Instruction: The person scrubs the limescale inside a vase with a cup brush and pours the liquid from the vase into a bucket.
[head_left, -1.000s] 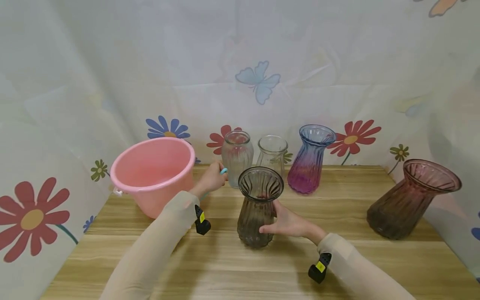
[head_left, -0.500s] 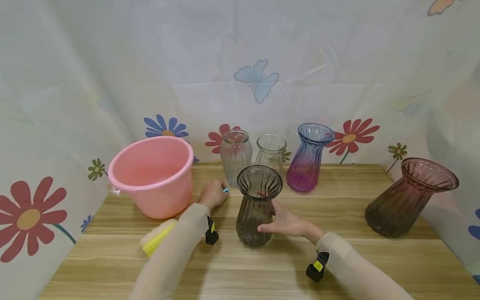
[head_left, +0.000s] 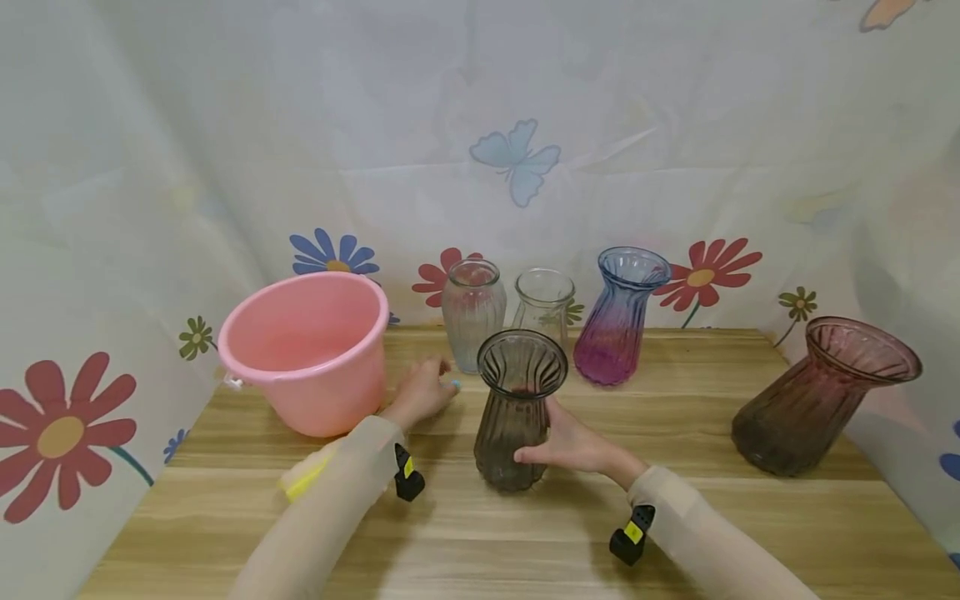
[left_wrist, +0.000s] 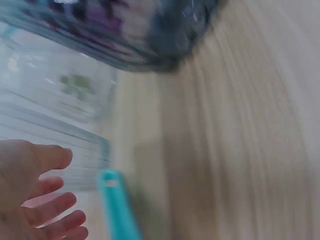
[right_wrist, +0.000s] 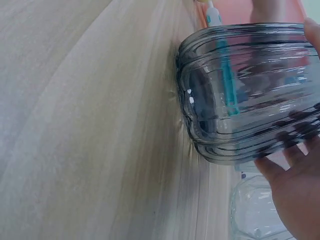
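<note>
My right hand (head_left: 573,446) grips a smoky grey glass vase (head_left: 510,442) around its lower body. The vase stands upright on the table, wide mouth up. Behind it and to the left, my left hand (head_left: 423,392) is near the tabletop, fingers loosely bent with nothing in them. Beside that hand lies the teal handle (left_wrist: 119,210) of a sponge brush. Its yellow and white sponge head (head_left: 309,477) rests on the table, partly hidden by my left forearm. Through the grey glass, the right wrist view also shows the teal handle (right_wrist: 227,75).
A pink bucket (head_left: 348,396) stands left of my left hand. Along the back are a frosted clear vase (head_left: 474,325), another clear vase (head_left: 543,312) and a blue-to-purple vase (head_left: 615,333). A pinkish-brown vase (head_left: 795,417) stands at the far right. Flower-printed cloth backs the wooden table (head_left: 480,542).
My left hand has come down from beside the frosted vase to the table and let go of the sponge brush, whose head now shows by my forearm. The right hand keeps holding the grey vase.
</note>
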